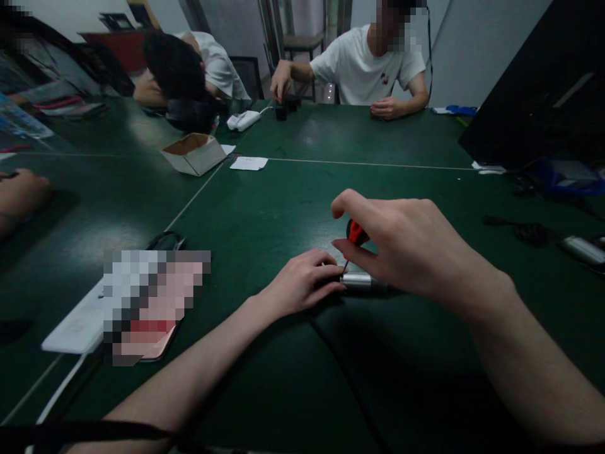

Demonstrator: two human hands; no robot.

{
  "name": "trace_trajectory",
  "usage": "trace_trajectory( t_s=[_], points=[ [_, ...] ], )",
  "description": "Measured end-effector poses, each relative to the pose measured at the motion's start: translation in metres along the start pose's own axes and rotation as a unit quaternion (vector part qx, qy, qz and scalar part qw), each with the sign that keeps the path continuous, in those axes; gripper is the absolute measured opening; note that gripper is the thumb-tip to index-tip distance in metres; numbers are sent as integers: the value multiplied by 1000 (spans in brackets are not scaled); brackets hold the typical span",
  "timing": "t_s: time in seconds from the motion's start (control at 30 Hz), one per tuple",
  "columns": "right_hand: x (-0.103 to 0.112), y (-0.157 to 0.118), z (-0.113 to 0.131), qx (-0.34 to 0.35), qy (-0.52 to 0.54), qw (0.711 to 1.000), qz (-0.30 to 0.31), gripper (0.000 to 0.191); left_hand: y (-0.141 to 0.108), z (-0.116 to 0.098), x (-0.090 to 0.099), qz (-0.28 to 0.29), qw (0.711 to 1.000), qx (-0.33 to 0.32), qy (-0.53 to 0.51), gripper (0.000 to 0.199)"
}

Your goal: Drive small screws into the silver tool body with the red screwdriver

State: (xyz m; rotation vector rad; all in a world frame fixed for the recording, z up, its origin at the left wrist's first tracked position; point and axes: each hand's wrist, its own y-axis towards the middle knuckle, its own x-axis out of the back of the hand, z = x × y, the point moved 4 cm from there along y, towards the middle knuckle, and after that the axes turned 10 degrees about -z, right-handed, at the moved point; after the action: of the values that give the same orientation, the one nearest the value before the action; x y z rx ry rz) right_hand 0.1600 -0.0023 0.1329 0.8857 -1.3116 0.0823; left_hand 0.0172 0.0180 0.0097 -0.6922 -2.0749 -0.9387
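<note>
In the head view, my right hand [411,246] is closed around a screwdriver [357,232] with a red and black handle. Its thin shaft points down, the tip meeting a silver and black cylindrical device [358,281] that lies on the green table. My left hand [309,280] grips the device's left end between fingers and thumb, pressing it on the tabletop. My left fingers hide that end, and I cannot make out a screw at the tip. A black cable [338,353] runs from below my left hand toward the table's near edge.
Left of my arm lie a pink phone [163,343] and a white device [70,328] with a cable. An open cardboard box [196,157] stands farther back. Two people sit across the table; another person's hand [23,195] shows at left. Cables and a silver cylinder [583,249] lie right.
</note>
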Motion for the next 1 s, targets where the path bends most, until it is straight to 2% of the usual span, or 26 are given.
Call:
trace_trajectory(
  t_s=[0.2,0.3,0.43,0.57,0.73,0.83,1.0],
  points=[
    [-6,1,-6,-38,86,995,22,37,1,5,0,17,1000,17,9,29],
    [-10,3,-13,-61,97,993,22,38,2,5,0,28,999,26,19,36],
    [-20,6,-22,-79,114,990,-14,36,2,6,-1,23,999,29,26,43],
    [-40,6,-35,-132,154,978,-56,41,1,8,-2,15,999,29,23,43],
    [-58,4,-51,-184,243,947,-105,43,1,9,-3,17,999,27,15,38],
    [-63,5,-58,-192,284,931,-121,40,1,8,-2,8,1000,8,27,40],
    [-72,6,-67,-186,350,899,-187,35,1,7,-2,-1,999,-11,45,40]
  ],
)
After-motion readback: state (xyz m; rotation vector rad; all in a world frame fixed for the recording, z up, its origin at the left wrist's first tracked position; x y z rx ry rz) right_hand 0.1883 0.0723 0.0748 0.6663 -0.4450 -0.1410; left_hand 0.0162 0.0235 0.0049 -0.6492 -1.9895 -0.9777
